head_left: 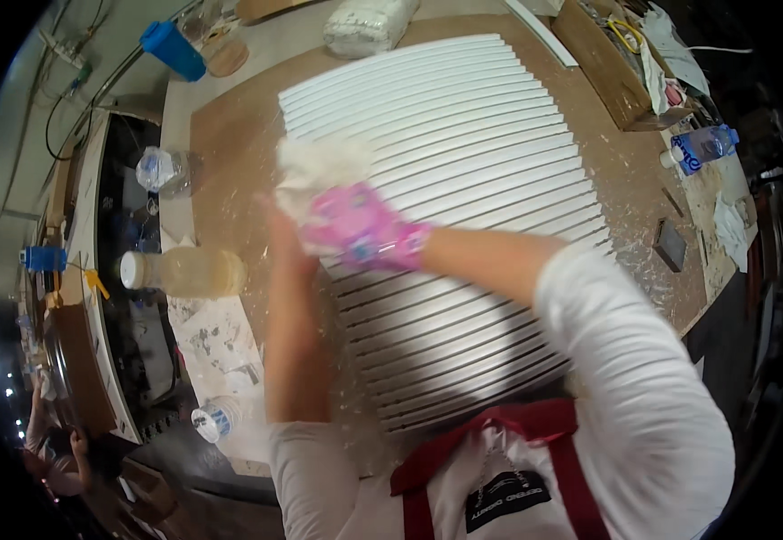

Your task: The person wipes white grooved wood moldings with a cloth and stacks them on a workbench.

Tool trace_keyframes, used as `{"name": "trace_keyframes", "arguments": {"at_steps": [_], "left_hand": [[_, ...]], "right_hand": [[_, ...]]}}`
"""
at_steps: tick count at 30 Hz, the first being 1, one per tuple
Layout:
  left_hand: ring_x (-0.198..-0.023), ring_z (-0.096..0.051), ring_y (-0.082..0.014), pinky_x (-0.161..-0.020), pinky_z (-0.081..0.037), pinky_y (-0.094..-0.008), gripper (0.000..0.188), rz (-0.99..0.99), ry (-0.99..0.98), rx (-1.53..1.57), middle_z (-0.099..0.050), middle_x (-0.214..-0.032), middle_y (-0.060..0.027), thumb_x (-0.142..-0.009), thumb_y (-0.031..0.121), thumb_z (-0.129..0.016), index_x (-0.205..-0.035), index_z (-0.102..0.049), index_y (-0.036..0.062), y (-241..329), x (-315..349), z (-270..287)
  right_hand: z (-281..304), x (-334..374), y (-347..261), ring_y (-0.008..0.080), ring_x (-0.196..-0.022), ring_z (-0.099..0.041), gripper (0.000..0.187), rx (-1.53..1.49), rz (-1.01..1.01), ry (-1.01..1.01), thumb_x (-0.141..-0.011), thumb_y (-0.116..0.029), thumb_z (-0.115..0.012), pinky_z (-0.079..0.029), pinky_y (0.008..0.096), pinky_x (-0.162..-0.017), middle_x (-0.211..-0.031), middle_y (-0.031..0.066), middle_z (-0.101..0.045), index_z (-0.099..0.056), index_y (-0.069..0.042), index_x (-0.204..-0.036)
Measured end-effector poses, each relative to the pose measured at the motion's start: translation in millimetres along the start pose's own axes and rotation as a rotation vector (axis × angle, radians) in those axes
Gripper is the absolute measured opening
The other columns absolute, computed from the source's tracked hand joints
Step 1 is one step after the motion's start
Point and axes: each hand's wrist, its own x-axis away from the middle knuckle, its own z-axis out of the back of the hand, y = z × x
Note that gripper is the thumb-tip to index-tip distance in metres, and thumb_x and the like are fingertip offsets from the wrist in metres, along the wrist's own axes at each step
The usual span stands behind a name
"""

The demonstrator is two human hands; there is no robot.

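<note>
A row of long white slats [450, 135] lies side by side as a ribbed panel on the brown board. My right hand [364, 225], in a pink patterned glove, is over the panel's left side, closed on a bunched white cloth [319, 171]. My bare left hand [285, 234] is beside the glove, close against the cloth at the panel's left edge. Motion blurs it, and its fingers are partly hidden.
Left of the panel lie a bottle of yellowish liquid [193, 272] and clear plastic bottles. A blue cup [174, 50] and a wrapped white bundle [369, 27] are at the back. To the right are a cardboard box [603, 67], a bottle [704, 147] and a dark block [670, 245].
</note>
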Motion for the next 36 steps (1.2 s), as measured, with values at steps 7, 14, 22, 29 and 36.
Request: {"name": "trace_keyframes", "arguments": {"at_steps": [7, 14, 22, 29, 36], "left_hand": [[-0.142, -0.029, -0.0272, -0.117, -0.018, -0.0389, 0.062, -0.416, 0.283, -0.360, -0.031, -0.155, -0.0104, -0.103, 0.049, -0.023, -0.150, -0.029, 0.0101, 10.5, 9.7, -12.4], [-0.143, -0.023, -0.0368, -0.117, -0.020, -0.0430, 0.055, -0.706, 0.117, -1.624, -0.030, -0.153, -0.0206, -0.100, 0.031, -0.038, -0.149, -0.031, 0.0056, 3.0, -74.0, -26.2], [-0.129, -0.045, -0.0248, -0.108, -0.036, -0.0370, 0.053, -0.522, 0.005, -0.795, -0.048, -0.140, -0.0163, -0.104, 0.035, -0.034, -0.142, -0.040, -0.0008, 33.4, -78.4, -33.3], [-0.133, -0.039, -0.0386, -0.111, -0.031, -0.0435, 0.050, -1.119, 0.140, -1.874, -0.046, -0.143, -0.0170, -0.102, 0.035, -0.038, -0.140, -0.045, 0.0028, 43.3, -156.6, -70.8], [-0.138, -0.031, -0.0381, -0.109, -0.034, -0.0473, 0.053, -0.613, 0.214, -2.088, -0.038, -0.150, -0.0125, -0.099, 0.040, -0.039, -0.143, -0.042, 0.0106, 41.3, -177.3, -43.2]], "right_hand": [[114.2, 8.5, 96.9, 0.0286, -0.082, -0.064, 0.019, -0.149, -0.132, 0.039, -0.081, -0.011, -0.059, -0.055, 0.0390, -0.072, -0.091, 0.0075, -0.065, -0.064, -0.017, -0.098], [40.2, 70.4, 149.6, 0.0294, -0.097, -0.062, 0.028, 0.041, -0.405, 0.182, -0.090, -0.022, -0.054, -0.048, 0.0408, -0.086, -0.096, 0.0160, -0.066, -0.064, -0.005, -0.111], [24.6, 17.2, 108.1, 0.0250, -0.082, -0.065, 0.026, -0.174, -0.038, 0.047, -0.079, -0.015, -0.063, -0.053, 0.0430, -0.077, -0.085, 0.0054, -0.062, -0.063, -0.016, -0.105], [139.5, 140.4, 278.9, 0.0291, -0.102, -0.062, 0.033, 0.051, -0.969, -0.207, -0.089, -0.013, -0.056, -0.051, 0.0385, -0.087, -0.116, 0.0082, -0.064, -0.062, -0.017, -0.122], [59.9, -66.5, 161.1, 0.0289, -0.093, -0.061, 0.014, 0.155, -0.038, 0.105, -0.084, -0.023, -0.058, -0.047, 0.0441, -0.081, -0.096, 0.0082, -0.064, -0.065, -0.017, -0.095]]}}
